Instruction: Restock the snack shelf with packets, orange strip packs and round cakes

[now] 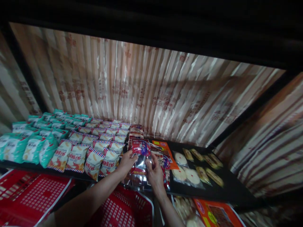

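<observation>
Both my hands hold a snack packet (140,148), dark red and purple at the top with a shiny, see-through lower part. My left hand (127,163) pinches its left edge, and my right hand (155,170) grips the right edge. Behind it on the black shelf stands a row of similar dark red packets (136,130). More such packets (167,162) lie just right of my right hand, partly over an orange packet (174,157). Left of my left hand are rows of white snack bags (94,160) with striped edges. The printing is blurred.
Teal snack bags (33,146) fill the shelf's left end. Round white cakes (187,175) and small yellowish packets (208,171) lie at the right. Below the shelf are red baskets (125,205) and another orange packet (219,212). Striped sheeting (146,88) hangs behind.
</observation>
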Tool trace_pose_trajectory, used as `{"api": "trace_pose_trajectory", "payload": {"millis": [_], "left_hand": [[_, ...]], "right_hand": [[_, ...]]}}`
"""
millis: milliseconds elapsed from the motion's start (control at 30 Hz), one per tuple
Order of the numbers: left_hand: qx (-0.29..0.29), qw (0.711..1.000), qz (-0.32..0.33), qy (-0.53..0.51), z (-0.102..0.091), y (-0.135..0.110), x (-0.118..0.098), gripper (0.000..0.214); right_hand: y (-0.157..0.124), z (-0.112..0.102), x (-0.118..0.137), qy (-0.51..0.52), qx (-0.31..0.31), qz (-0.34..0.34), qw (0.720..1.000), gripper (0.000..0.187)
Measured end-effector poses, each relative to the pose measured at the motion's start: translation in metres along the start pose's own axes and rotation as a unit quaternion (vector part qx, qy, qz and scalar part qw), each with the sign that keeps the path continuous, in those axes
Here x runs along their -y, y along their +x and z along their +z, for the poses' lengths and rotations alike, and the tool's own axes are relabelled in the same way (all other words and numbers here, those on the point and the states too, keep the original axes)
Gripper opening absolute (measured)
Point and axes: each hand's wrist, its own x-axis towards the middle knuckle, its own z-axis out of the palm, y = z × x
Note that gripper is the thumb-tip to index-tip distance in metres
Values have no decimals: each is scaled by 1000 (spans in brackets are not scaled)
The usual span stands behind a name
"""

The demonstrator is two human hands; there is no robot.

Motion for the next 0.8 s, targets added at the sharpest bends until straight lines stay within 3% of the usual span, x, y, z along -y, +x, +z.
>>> {"api": "trace_pose_trajectory", "payload": {"millis": [167, 300, 800], "left_hand": [[-6, 1000, -8, -24, 3, 14, -9, 16], [-8, 998, -24, -49, 4, 26, -14, 11], [-44, 998, -50, 9, 6, 67, -28, 23]], "right_hand": [[20, 4, 2, 24, 20, 24, 999, 62], [35, 7, 6, -21, 9, 21, 1000, 58], [106, 29, -1, -88, 18, -21, 996, 43]]}}
